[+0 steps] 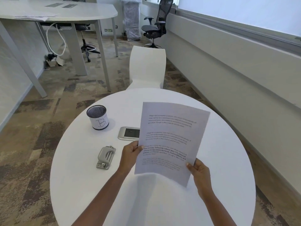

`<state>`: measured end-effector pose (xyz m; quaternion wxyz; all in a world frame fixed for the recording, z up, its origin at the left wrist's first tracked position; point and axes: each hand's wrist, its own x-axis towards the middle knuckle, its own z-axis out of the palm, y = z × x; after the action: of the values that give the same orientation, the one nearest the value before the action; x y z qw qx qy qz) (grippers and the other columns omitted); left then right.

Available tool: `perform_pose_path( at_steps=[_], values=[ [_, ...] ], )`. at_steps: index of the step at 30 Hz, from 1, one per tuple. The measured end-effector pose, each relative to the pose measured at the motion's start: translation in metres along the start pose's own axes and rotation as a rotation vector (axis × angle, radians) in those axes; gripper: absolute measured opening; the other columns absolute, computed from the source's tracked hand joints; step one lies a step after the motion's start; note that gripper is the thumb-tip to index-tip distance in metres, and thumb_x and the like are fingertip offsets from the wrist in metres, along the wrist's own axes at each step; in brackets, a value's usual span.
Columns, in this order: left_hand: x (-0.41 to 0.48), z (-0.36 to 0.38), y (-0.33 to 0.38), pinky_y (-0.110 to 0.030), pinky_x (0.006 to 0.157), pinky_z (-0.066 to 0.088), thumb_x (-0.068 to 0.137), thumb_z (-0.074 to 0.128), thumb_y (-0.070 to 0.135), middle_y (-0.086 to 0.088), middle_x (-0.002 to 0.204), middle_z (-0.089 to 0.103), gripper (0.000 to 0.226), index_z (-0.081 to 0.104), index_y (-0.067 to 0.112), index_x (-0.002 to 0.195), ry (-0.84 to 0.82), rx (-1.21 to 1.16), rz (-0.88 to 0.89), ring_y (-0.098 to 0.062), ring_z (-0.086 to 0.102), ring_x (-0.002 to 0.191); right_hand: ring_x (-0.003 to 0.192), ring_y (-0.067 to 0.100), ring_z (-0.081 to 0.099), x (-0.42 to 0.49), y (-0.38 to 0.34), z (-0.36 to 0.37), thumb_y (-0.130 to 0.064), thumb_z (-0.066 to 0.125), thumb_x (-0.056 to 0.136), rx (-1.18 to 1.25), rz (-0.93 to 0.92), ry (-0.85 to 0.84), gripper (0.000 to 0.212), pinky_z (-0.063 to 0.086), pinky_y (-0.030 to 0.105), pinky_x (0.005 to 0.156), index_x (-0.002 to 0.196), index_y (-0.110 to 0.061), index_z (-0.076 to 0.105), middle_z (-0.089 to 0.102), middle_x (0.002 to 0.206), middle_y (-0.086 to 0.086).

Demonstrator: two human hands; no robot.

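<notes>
A printed sheet of paper [171,141] with several blocks of text is held up above the round white table [228,160]. My left hand [130,155] pinches its left edge, thumb on the printed face. At the lower right edge my right hand [199,172] grips the sheet the same way. The sheet bows slightly and tilts toward me. A grey metal hole punch [105,157] lies on the table to the left of my left hand.
A black mesh pen cup [97,117] with a white label stands at the table's back left. A grey power socket plate [129,133] is set in the tabletop, partly behind the sheet. A white chair [147,67] faces the far edge. A long grey desk [65,12] stands beyond.
</notes>
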<state>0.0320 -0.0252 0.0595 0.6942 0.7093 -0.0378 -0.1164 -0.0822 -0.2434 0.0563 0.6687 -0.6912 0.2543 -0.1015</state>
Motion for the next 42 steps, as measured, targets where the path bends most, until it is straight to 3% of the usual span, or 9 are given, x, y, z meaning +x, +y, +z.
perform_pose_path(
  at_steps=[5, 9, 14, 18, 24, 29, 33, 36, 42],
  values=[
    [0.0, -0.001, 0.0, -0.029, 0.081, 0.053, 0.089, 0.054, -0.001, 0.007, 0.086, 0.074, 0.02, 0.066, 0.007, 0.102, -0.012, 0.074, 0.013, -0.012, 0.066, 0.08, 0.089, 0.007, 0.064, -0.002, 0.0, 0.009, 0.0, 0.051, 0.09, 0.012, -0.029, 0.006, 0.028, 0.052, 0.009, 0.066, 0.094, -0.025, 0.063, 0.069, 0.096, -0.005],
    [-0.006, -0.004, -0.007, -0.04, 0.092, 0.048, 0.089, 0.055, 0.001, -0.009, 0.108, 0.066, 0.022, 0.064, 0.006, 0.108, -0.003, 0.1, -0.017, -0.022, 0.061, 0.094, 0.093, 0.021, 0.062, -0.005, 0.004, 0.011, -0.004, 0.044, 0.094, 0.0, -0.069, 0.017, 0.024, 0.05, 0.033, 0.082, 0.099, -0.022, 0.059, 0.067, 0.1, 0.001],
    [-0.007, -0.013, -0.006, -0.042, 0.092, 0.048, 0.088, 0.055, 0.0, -0.01, 0.103, 0.067, 0.019, 0.066, 0.012, 0.098, -0.034, 0.067, -0.02, -0.023, 0.062, 0.091, 0.082, 0.025, 0.062, -0.007, 0.005, 0.008, -0.004, 0.047, 0.093, -0.042, -0.065, 0.06, 0.025, 0.049, 0.043, 0.077, 0.087, -0.023, 0.062, 0.069, 0.088, 0.0],
    [-0.002, -0.022, -0.004, -0.034, 0.088, 0.047, 0.088, 0.053, -0.006, -0.012, 0.096, 0.066, 0.018, 0.063, -0.004, 0.103, 0.018, 0.104, -0.043, -0.023, 0.058, 0.091, 0.077, 0.026, 0.06, -0.006, 0.01, 0.004, 0.001, 0.047, 0.091, -0.021, 0.0, 0.041, 0.022, 0.048, 0.044, 0.077, 0.088, -0.013, 0.065, 0.07, 0.086, 0.012],
    [0.002, -0.059, -0.008, -0.036, 0.089, 0.046, 0.087, 0.051, 0.005, -0.017, 0.114, 0.067, 0.025, 0.064, 0.005, 0.109, 0.425, 0.579, -0.083, -0.03, 0.06, 0.107, 0.08, 0.029, 0.063, -0.01, 0.021, 0.0, 0.003, 0.046, 0.09, 0.011, 0.133, 0.074, 0.024, 0.05, 0.045, 0.083, 0.098, -0.011, 0.064, 0.069, 0.089, 0.011],
    [0.013, -0.101, -0.021, -0.042, 0.095, 0.041, 0.09, 0.046, 0.02, -0.023, 0.129, 0.05, 0.039, 0.049, 0.005, 0.126, 0.345, 0.868, -0.428, -0.038, 0.047, 0.119, 0.085, 0.03, 0.06, -0.016, 0.03, -0.001, 0.003, 0.045, 0.091, 0.004, 0.249, 0.082, 0.024, 0.048, 0.043, 0.081, 0.103, -0.008, 0.062, 0.067, 0.095, 0.014],
    [0.022, -0.122, -0.033, -0.032, 0.072, 0.039, 0.086, 0.049, 0.011, -0.025, 0.098, 0.063, 0.019, 0.062, -0.002, 0.091, 0.271, 0.736, -0.474, -0.031, 0.055, 0.088, 0.085, 0.029, 0.061, -0.02, 0.033, -0.001, 0.002, 0.045, 0.091, -0.021, 0.3, 0.093, 0.023, 0.049, 0.043, 0.082, 0.102, -0.01, 0.062, 0.067, 0.092, 0.011],
    [0.028, -0.128, -0.037, -0.03, 0.06, 0.029, 0.085, 0.052, 0.006, -0.016, 0.068, 0.051, 0.03, 0.048, 0.006, 0.055, 0.265, 0.622, -0.465, -0.026, 0.045, 0.072, 0.087, 0.031, 0.061, -0.022, 0.033, 0.001, 0.003, 0.045, 0.091, -0.023, 0.321, 0.079, 0.023, 0.049, 0.046, 0.086, 0.102, -0.007, 0.061, 0.067, 0.095, 0.014],
    [0.024, -0.119, -0.035, -0.026, 0.052, 0.026, 0.087, 0.058, 0.007, -0.007, 0.058, 0.041, 0.035, 0.044, 0.013, 0.055, 0.188, 0.242, -0.507, -0.019, 0.037, 0.053, 0.085, 0.031, 0.062, -0.027, 0.029, 0.006, 0.004, 0.045, 0.09, 0.028, 0.353, 0.023, 0.023, 0.052, 0.038, 0.075, 0.097, -0.009, 0.063, 0.068, 0.094, 0.015]
  ],
)
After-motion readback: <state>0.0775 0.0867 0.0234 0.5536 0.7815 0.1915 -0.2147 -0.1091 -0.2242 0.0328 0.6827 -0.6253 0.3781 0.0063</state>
